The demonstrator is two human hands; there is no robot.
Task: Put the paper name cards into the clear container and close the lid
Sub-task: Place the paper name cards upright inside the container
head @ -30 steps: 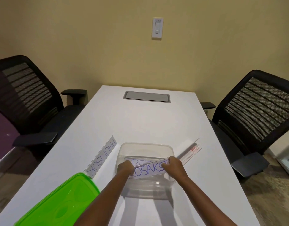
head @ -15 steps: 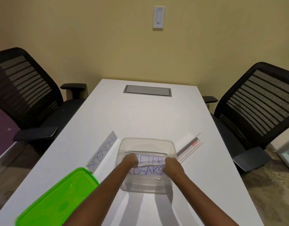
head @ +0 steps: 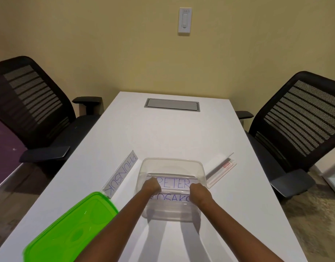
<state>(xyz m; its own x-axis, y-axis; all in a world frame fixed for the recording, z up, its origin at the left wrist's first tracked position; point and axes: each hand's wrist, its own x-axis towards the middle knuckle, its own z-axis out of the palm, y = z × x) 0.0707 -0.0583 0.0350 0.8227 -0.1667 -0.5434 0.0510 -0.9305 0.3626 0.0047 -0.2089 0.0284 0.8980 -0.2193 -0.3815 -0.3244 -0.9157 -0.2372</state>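
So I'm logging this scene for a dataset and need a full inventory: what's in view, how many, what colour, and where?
clear container: 1, transparent, centre of table, open
name cards inside the container: 2, white with blue lettering
PHUNSUK name card: 1, white with blue lettering, left of container, standing on table
clear card holder: 1, transparent with small red label, right of container
lid: 1, green, near left of table, off the container
table: 1, white
cable hatch: 1, grey, far end of table
office chairs: 2, black, one each side
wall switch: 1, white, on beige wall
left hand: inside container, on the cards
right hand: inside container, on the cards
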